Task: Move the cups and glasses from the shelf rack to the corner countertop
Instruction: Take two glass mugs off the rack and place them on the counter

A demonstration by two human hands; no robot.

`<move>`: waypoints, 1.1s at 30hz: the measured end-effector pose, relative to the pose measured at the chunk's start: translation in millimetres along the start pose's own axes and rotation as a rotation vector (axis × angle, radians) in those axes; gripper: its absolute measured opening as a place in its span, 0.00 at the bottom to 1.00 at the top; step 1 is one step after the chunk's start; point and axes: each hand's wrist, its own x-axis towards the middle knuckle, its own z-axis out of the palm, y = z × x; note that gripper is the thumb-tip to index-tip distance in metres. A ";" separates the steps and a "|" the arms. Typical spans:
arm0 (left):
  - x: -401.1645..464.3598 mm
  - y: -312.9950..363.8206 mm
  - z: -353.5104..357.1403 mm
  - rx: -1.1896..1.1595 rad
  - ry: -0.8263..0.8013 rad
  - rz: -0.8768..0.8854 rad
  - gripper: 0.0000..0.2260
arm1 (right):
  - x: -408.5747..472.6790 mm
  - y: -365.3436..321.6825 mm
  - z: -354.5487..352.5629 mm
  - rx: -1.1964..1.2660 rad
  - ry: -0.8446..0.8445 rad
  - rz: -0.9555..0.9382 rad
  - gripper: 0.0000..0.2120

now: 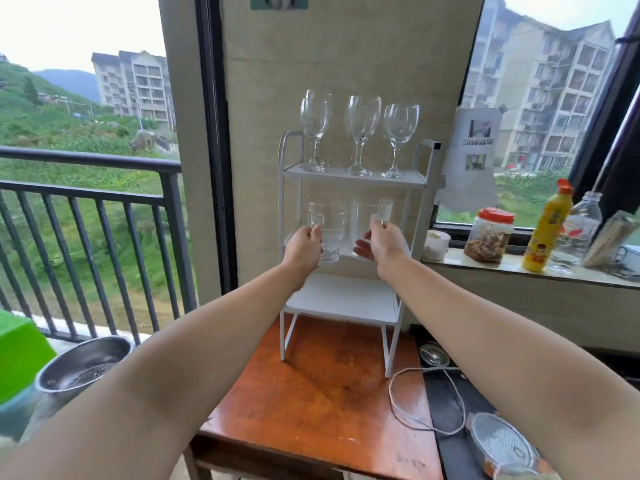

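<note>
A white three-tier shelf rack [420, 202] stands on a small wooden table [311, 400]. Three wine glasses are plain on its top shelf, the left [314, 129], the middle [362, 133] and the right [400, 136], and a further one may stand behind the left. At the middle shelf my left hand [303, 249] grips a ribbed clear tumbler [329, 233]. My right hand [382, 245] grips a smooth clear glass cup [367, 216]. Both glasses are at the middle shelf level. The bottom shelf holds nothing.
To the right runs a countertop ledge [519, 268] with a white cup [437, 244], a red-lidded jar [489, 235], a yellow bottle [547, 226] and a clear bottle [576, 233]. A metal pot [83, 367] sits at the left by the balcony railing. A cord [426, 400] lies on the table's right edge.
</note>
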 end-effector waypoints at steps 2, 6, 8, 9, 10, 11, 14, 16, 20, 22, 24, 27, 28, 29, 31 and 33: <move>-24.2 3.0 -4.8 -0.028 -0.015 0.012 0.13 | -21.4 -1.6 -5.1 0.001 0.035 -0.028 0.10; -84.1 1.3 -18.9 -0.012 -0.073 -0.005 0.13 | -87.0 5.6 -21.9 -0.001 0.100 -0.036 0.10; -109.6 -3.5 -23.6 0.014 -0.095 -0.035 0.13 | -119.2 11.0 -35.0 0.000 0.135 0.000 0.10; -123.4 -5.5 -24.0 0.029 -0.108 -0.049 0.13 | -135.1 14.3 -42.7 -0.001 0.149 0.018 0.10; -134.6 -8.4 -23.6 0.040 -0.121 -0.063 0.14 | -148.1 18.2 -50.1 0.002 0.158 0.039 0.11; -149.3 -11.5 -20.6 0.048 -0.150 -0.087 0.15 | -165.2 23.5 -61.8 0.013 0.182 0.064 0.11; -191.5 -24.3 -7.6 0.052 -0.229 -0.154 0.16 | -205.5 45.9 -95.9 0.036 0.252 0.132 0.14; -215.0 -34.3 1.3 0.072 -0.272 -0.189 0.15 | -225.4 61.4 -114.2 0.063 0.288 0.197 0.14; -271.1 -55.0 37.7 0.070 -0.395 -0.337 0.17 | -277.5 89.5 -166.9 0.117 0.399 0.343 0.16; -303.1 -62.9 63.0 0.096 -0.462 -0.416 0.23 | -306.2 104.1 -201.0 0.114 0.467 0.398 0.15; -336.7 -67.5 87.8 0.101 -0.535 -0.467 0.24 | -336.2 117.5 -236.0 0.106 0.519 0.446 0.14; -399.9 -68.6 128.0 0.121 -0.667 -0.521 0.17 | -393.0 131.3 -296.5 0.113 0.616 0.508 0.15; -421.8 -67.0 137.9 0.131 -0.706 -0.537 0.16 | -412.8 135.5 -315.9 0.118 0.641 0.527 0.15; -443.2 -66.5 149.9 0.135 -0.745 -0.540 0.17 | -434.4 137.4 -335.4 0.136 0.673 0.538 0.16; -493.3 -67.2 177.7 0.130 -0.823 -0.578 0.17 | -484.2 140.9 -378.7 0.148 0.742 0.557 0.16; -544.8 -67.0 201.9 0.159 -0.904 -0.618 0.17 | -535.7 145.1 -418.4 0.147 0.809 0.578 0.15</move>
